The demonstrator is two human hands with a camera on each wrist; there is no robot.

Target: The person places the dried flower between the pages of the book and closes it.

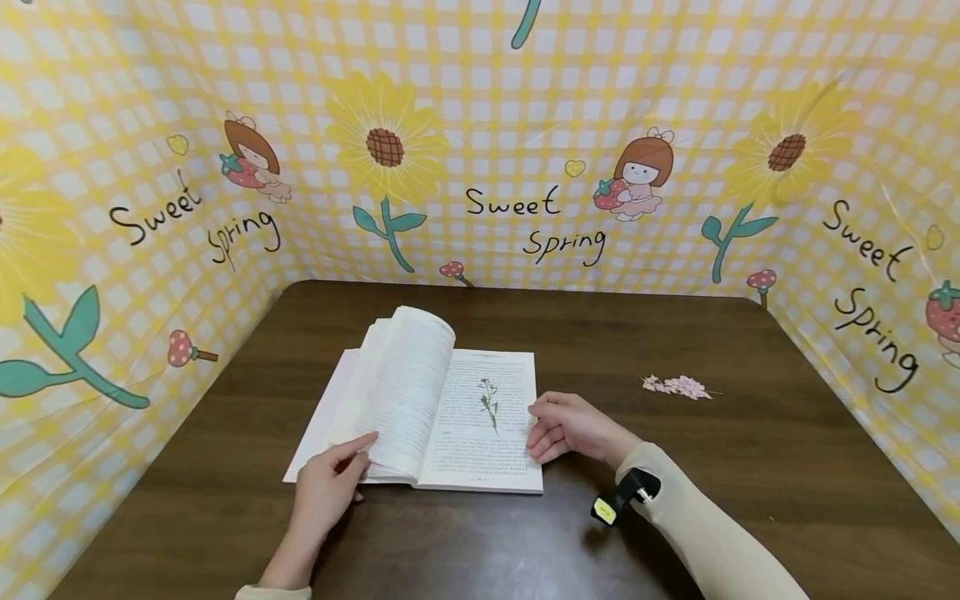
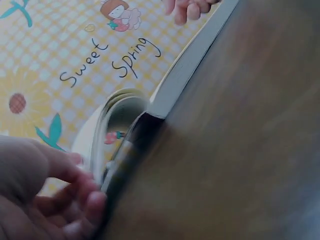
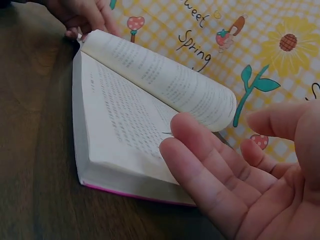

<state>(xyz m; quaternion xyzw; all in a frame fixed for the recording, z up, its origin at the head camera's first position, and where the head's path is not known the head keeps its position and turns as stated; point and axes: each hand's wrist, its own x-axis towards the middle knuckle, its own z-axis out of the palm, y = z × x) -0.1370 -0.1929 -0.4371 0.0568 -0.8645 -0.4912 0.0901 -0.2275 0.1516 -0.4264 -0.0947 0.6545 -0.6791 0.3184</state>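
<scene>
An open book lies on the table, with a thick bunch of its pages curling up on the left. My left hand grips those pages and the book's left side near the lower edge; in the left wrist view the fingers curl at the page edges. A small pressed flower sprig with a thin green stem lies on the right-hand page. Beside the book's right edge is my right hand, its fingers loosely bent and nothing held. The right wrist view shows its palm turned up.
A pale pink flower sprig lies on the dark wooden table, to the right of the book. A yellow checked cloth with printed flowers stands around the table's back and sides. A black wrist camera sits on the right sleeve.
</scene>
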